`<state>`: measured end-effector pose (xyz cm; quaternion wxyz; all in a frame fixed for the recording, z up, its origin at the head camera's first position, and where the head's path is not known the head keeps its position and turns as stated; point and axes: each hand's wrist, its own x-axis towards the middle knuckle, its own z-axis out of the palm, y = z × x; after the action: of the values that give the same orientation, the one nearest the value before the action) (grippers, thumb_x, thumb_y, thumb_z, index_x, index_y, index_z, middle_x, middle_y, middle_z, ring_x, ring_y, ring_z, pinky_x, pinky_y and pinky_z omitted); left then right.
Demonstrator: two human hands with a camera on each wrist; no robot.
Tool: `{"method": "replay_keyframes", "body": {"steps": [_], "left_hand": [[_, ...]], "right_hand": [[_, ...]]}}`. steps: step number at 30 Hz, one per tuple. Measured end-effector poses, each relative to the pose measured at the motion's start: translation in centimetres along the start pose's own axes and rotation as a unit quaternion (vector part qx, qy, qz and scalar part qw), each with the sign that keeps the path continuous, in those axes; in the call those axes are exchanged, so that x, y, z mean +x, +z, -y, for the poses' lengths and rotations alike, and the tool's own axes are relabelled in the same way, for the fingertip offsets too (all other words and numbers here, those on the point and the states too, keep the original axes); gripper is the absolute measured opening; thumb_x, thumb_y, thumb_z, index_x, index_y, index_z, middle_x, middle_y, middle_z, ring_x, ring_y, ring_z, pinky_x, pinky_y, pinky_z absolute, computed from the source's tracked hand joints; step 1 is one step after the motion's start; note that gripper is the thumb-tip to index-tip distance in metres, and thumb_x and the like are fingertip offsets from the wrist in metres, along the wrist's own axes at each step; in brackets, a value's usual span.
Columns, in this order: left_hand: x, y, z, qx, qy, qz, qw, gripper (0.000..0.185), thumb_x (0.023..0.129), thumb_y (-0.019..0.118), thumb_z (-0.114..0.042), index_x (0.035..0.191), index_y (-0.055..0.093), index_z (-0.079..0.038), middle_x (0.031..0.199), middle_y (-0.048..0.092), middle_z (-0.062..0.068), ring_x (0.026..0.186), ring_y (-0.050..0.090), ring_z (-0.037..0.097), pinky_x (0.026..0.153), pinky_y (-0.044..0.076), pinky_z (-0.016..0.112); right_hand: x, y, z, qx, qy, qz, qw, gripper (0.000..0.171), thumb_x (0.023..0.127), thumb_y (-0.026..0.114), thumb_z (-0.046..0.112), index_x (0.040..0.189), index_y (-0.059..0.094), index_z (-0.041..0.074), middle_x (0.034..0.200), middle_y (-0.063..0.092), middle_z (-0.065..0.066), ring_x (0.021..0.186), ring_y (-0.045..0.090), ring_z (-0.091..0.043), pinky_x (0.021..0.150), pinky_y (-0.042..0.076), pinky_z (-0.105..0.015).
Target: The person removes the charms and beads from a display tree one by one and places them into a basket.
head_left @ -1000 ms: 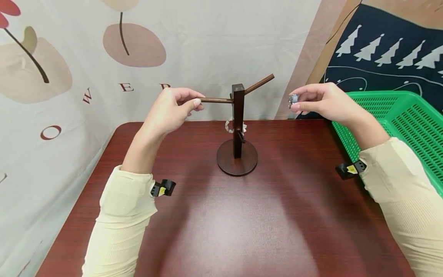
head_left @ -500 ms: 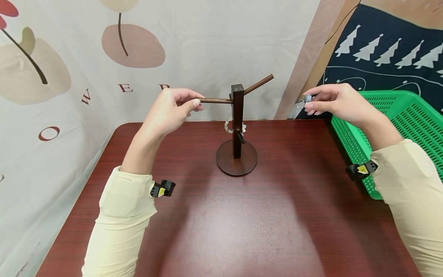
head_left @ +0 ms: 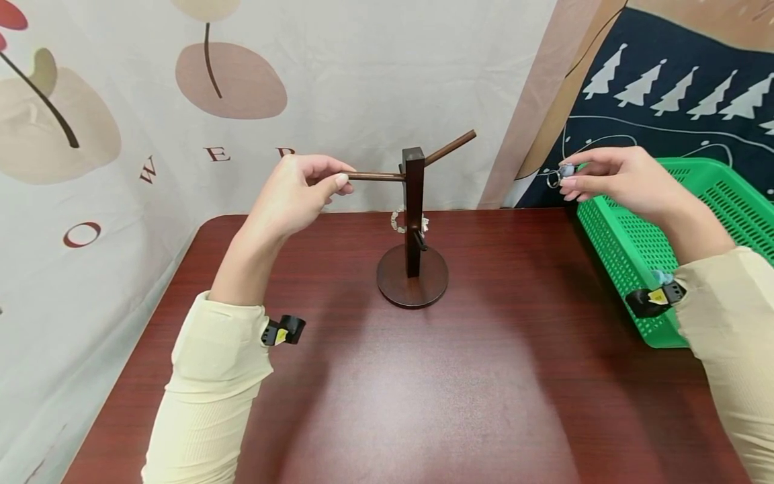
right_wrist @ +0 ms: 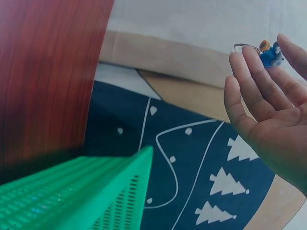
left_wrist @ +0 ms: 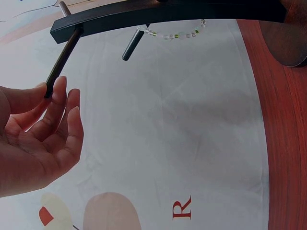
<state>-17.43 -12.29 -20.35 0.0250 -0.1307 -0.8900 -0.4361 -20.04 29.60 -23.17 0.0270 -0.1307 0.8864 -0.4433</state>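
Observation:
A dark wooden rack (head_left: 414,215) with a round base and several pegs stands on the table. My left hand (head_left: 296,195) pinches the outer end of its upper left peg (head_left: 375,177) between thumb and index finger, the other fingers loosely bent in the left wrist view. A bracelet of clear beads (head_left: 397,220) hangs behind the post, on a lower peg (left_wrist: 133,45). Off to the right, my right hand (head_left: 629,181) pinches a keychain with a small blue figure (right_wrist: 272,56) and a metal ring (head_left: 553,179), in the air near the basket's far left corner.
The green perforated basket (head_left: 605,235) stands at the right side of the table (head_left: 387,376). A small light-blue thing (head_left: 662,276) shows in it beside the right sleeve. A printed cloth (head_left: 351,81) hangs behind the table.
My right hand has moved right with the keychain, away from the rack and to the basket. The left hand keeps its pinch on the peg; the rack stays in place.

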Motion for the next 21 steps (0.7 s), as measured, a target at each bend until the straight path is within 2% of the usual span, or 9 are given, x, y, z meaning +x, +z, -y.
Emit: {"method": "replay_keyframes", "body": {"steps": [7, 10, 14, 17, 21], "left_hand": [[0.0, 0.0, 0.0, 0.002, -0.002, 0.002, 1.0000, 0.019, 0.093, 0.052, -0.010, 0.105, 0.067, -0.005, 0.082, 0.067, 0.002, 0.070, 0.055, 0.016, 0.065, 0.041, 0.025], [0.0, 0.0, 0.0, 0.002, -0.003, 0.003, 1.0000, 0.019, 0.093, 0.052, -0.010, 0.105, 0.067, -0.005, 0.083, 0.067, 0.002, 0.070, 0.055, 0.016, 0.065, 0.041, 0.025], [0.0, 0.0, 0.0, -0.001, -0.001, 0.002, 1.0000, 0.019, 0.093, 0.053, -0.010, 0.105, 0.067, -0.005, 0.083, 0.067, 0.003, 0.070, 0.055, 0.016, 0.065, 0.041, 0.024], [0.0, 0.0, 0.0, -0.001, 0.001, 0.001, 1.0000, 0.019, 0.092, 0.053, -0.009, 0.105, 0.067, -0.005, 0.082, 0.067, 0.003, 0.070, 0.055, 0.016, 0.065, 0.042, 0.024], [0.0, 0.0, 0.0, -0.001, -0.001, 0.001, 1.0000, 0.019, 0.092, 0.053, -0.009, 0.105, 0.067, -0.005, 0.082, 0.067, 0.003, 0.070, 0.055, 0.016, 0.065, 0.042, 0.024]], "right_hand": [[-0.6, -1.1, -1.1, 0.017, 0.028, -0.003, 0.999, 0.024, 0.088, 0.061, 0.015, 0.113, 0.062, 0.018, 0.083, 0.069, 0.007, 0.071, 0.065, -0.009, 0.064, 0.048, -0.016], [-0.9, -1.6, -1.6, 0.043, 0.037, -0.004, 0.998, 0.024, 0.088, 0.061, 0.014, 0.112, 0.061, 0.018, 0.083, 0.069, 0.005, 0.072, 0.065, -0.009, 0.063, 0.049, -0.017], [-1.2, -2.3, -2.1, 0.066, 0.038, -0.011, 0.997, 0.026, 0.087, 0.062, 0.012, 0.113, 0.060, 0.011, 0.082, 0.069, 0.002, 0.073, 0.065, -0.010, 0.062, 0.050, -0.019], [-1.5, -2.7, -2.6, 0.060, 0.042, -0.020, 0.997, 0.026, 0.087, 0.061, 0.013, 0.113, 0.060, 0.009, 0.082, 0.069, 0.003, 0.073, 0.065, -0.009, 0.062, 0.050, -0.019], [-1.8, -3.2, -3.3, 0.051, 0.063, -0.034, 0.996, 0.025, 0.087, 0.062, 0.016, 0.112, 0.059, 0.012, 0.081, 0.069, 0.004, 0.072, 0.065, -0.008, 0.061, 0.050, -0.018]]}}
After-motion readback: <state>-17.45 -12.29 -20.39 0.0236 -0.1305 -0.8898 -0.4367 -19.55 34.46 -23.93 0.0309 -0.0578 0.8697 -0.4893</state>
